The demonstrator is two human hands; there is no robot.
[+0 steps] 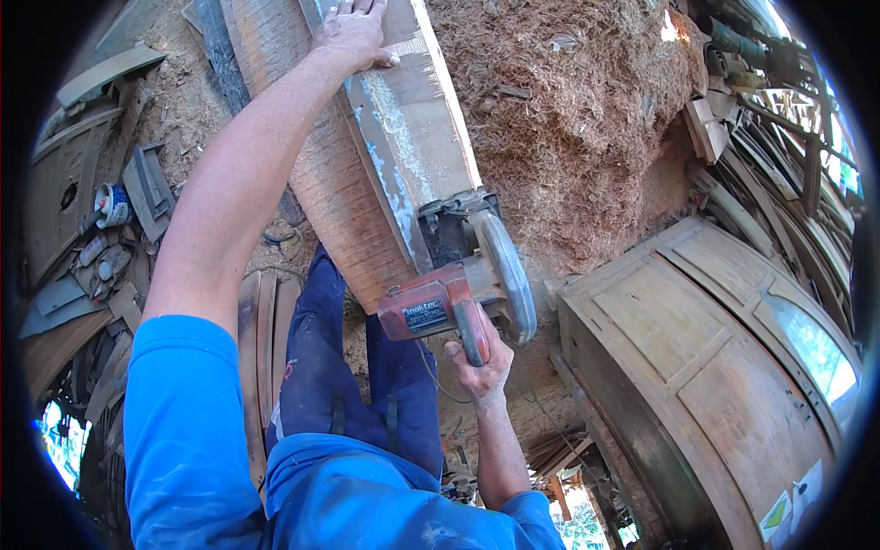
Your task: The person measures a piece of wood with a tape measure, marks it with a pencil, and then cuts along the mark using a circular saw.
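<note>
My right hand (486,367) is wrapped round the rear handle of a red and grey circular saw (426,307). The saw's base rests at the near end of a plank (390,119), whose edge has patches of pale blue paint. Farther up, my left hand (351,37) lies flat on that plank with its fingers stretched out; the fingertips reach the top of the picture. Beneath it is a wider, rough-sawn board (321,174) that sticks out toward my legs. The saw's body and guard hide the blade and where it meets the wood.
A large heap of wood shavings (559,128) lies right of the planks. Wooden door panels (678,339) stand at the lower right, with stacked timber strips (765,188) behind. Offcuts and a small tin (112,205) clutter the left. A power cord (440,385) hangs below the saw.
</note>
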